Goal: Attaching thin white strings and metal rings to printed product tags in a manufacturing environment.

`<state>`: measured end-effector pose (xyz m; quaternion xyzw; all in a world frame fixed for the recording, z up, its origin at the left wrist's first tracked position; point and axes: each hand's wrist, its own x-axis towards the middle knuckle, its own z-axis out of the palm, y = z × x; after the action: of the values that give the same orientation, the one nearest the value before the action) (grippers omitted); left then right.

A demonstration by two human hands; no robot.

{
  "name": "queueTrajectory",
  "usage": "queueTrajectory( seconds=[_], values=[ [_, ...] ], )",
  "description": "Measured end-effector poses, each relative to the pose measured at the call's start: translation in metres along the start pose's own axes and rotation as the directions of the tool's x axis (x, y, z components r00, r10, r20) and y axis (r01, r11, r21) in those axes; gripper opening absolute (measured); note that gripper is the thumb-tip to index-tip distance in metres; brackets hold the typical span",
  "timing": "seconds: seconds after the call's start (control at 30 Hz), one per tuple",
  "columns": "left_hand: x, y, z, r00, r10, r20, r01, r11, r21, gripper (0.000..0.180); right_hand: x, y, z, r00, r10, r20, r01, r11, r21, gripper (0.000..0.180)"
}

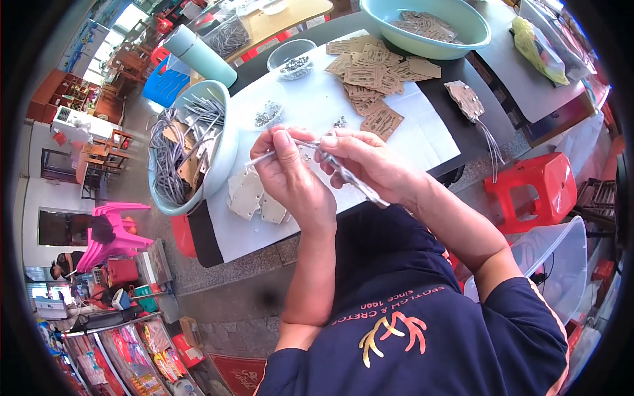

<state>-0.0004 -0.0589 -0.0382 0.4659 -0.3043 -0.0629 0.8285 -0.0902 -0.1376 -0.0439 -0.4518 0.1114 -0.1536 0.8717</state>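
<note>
I'm pinching a thin grey tie (300, 146) between my left hand (290, 173) and right hand (363, 162), both closed on it above the white sheet (310, 105). Looks early: bowl of ties (218, 165) is full, tan tags (370, 72) piled, few pale tags (254, 198) done.

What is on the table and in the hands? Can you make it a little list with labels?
left hand: pinches one end of a thin grey cord
right hand: pinches the same cord, more strands trailing below
left bowl: full of grey cords
far bowl: holds brown card tags
table middle: heap of brown tags
under hands: pale tags
</note>
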Motion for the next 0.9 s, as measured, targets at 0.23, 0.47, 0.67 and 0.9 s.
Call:
queueTrajectory(
  seconds=[0.23,0.47,0.67,0.9],
  values=[
    [0.017,0.020,-0.015,0.990,-0.124,-0.064,0.113,0.981,-0.159,0.025,-0.010,-0.016,0.001,0.997,0.072,0.034,-0.072,0.997,-0.012,0.030],
    [0.036,0.056,-0.034,0.823,0.368,0.433,-0.568,0.528,0.631,0.034,-0.011,-0.036,-0.021,0.996,0.023,0.086,0.023,0.866,-0.499,0.034],
    [0.023,0.056,-0.033,0.648,-0.189,0.738,-0.532,0.582,0.616,0.013,-0.015,-0.049,-0.020,0.982,0.014,0.188,0.125,0.698,-0.705,0.029],
    [0.025,0.051,-0.037,0.663,-0.433,0.611,-0.076,0.773,0.630,0.006,-0.016,-0.053,-0.035,0.974,0.100,0.202,0.053,0.769,-0.637,0.034]
  ],
)
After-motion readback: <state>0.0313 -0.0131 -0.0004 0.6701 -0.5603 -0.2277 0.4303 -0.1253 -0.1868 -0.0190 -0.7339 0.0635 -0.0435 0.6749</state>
